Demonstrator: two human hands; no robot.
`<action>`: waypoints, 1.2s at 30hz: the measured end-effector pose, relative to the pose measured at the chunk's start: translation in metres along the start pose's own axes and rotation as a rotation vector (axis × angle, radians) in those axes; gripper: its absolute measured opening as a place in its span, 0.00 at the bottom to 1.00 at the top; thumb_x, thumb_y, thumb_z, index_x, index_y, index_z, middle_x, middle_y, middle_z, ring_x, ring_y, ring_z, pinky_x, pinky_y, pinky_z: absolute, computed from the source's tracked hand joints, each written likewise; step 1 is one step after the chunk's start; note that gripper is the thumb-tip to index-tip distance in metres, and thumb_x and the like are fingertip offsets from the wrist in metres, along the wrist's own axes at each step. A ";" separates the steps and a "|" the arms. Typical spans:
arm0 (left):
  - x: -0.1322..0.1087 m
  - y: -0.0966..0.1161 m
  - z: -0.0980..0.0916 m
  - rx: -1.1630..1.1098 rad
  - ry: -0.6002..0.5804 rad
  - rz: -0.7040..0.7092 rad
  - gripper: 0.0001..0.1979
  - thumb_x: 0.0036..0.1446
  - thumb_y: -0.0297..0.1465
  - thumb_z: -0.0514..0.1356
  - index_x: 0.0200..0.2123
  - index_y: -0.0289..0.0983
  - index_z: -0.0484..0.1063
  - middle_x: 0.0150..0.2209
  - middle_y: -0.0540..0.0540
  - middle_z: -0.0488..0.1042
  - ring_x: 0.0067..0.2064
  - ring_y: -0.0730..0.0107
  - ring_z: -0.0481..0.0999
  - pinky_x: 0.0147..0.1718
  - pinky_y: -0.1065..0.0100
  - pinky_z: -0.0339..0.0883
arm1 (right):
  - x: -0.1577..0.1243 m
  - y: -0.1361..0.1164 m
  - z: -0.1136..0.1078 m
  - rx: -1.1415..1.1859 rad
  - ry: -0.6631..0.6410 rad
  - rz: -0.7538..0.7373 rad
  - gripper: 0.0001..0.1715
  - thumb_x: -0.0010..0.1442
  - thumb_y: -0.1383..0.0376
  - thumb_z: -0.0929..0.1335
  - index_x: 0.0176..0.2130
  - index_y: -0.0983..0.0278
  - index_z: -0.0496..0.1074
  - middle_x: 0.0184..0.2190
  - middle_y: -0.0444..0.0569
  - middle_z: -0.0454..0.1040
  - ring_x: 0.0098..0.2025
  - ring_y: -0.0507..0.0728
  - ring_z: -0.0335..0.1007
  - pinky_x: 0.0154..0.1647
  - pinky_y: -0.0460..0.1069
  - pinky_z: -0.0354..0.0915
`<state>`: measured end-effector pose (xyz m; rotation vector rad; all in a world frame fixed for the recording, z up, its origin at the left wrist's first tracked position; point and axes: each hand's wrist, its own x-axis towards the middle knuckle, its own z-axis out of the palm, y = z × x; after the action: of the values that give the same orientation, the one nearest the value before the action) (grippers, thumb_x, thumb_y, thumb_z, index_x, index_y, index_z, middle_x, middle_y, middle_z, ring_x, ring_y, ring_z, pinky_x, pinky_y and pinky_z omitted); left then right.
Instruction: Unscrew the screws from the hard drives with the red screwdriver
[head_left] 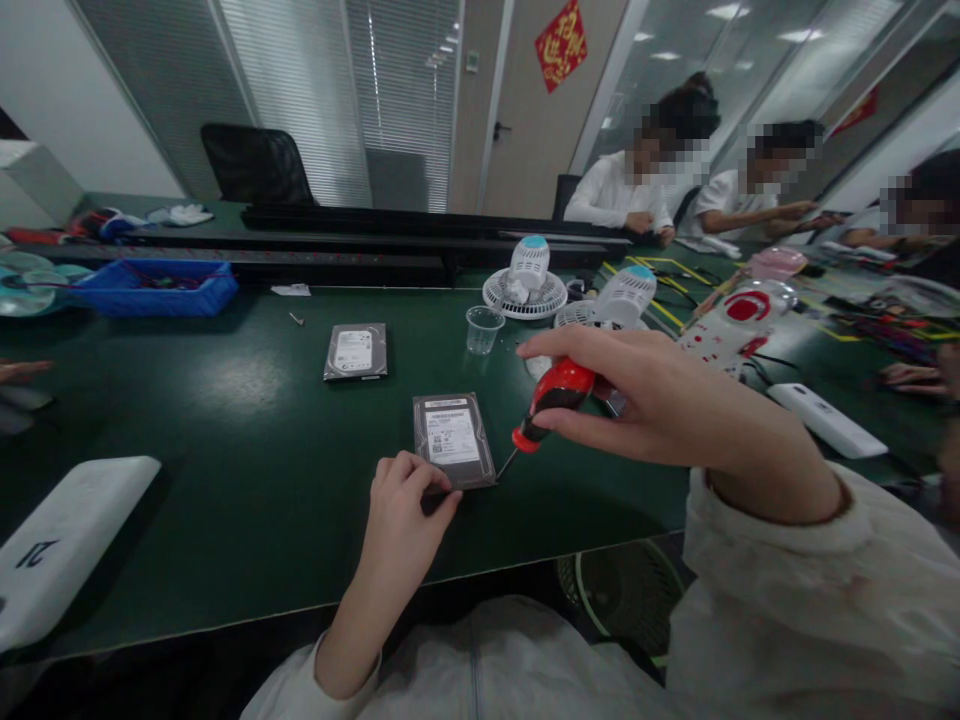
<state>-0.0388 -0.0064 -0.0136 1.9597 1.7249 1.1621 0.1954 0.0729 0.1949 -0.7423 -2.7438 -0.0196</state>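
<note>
A hard drive (pixel 452 438) lies flat on the green table (pixel 247 470) in front of me, label up. My left hand (pixel 409 500) is curled at its near edge, fingers pinching the drive's front left corner. My right hand (pixel 645 400) grips a screwdriver with a red and black handle (pixel 553 398); its thin shaft slants down to the drive's near right corner. A second hard drive (pixel 356 351) lies farther back on the table.
A clear plastic cup (pixel 483 329) and small white fans (pixel 529 275) stand behind the drives. A blue bin (pixel 154 286) sits at the far left, white boxes at the near left (pixel 60 540) and right (pixel 825 420). Several people sit across at the far right.
</note>
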 end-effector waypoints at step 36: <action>-0.001 0.002 -0.001 -0.011 -0.007 -0.014 0.08 0.57 0.23 0.71 0.33 0.41 0.78 0.37 0.47 0.74 0.43 0.55 0.71 0.42 0.57 0.70 | 0.001 0.004 0.005 0.073 0.063 0.025 0.17 0.68 0.51 0.70 0.38 0.63 0.73 0.28 0.44 0.75 0.28 0.53 0.69 0.31 0.49 0.60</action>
<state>-0.0386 -0.0079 -0.0118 1.9400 1.7223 1.1563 0.1948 0.0777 0.1898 -0.7424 -2.6602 0.0615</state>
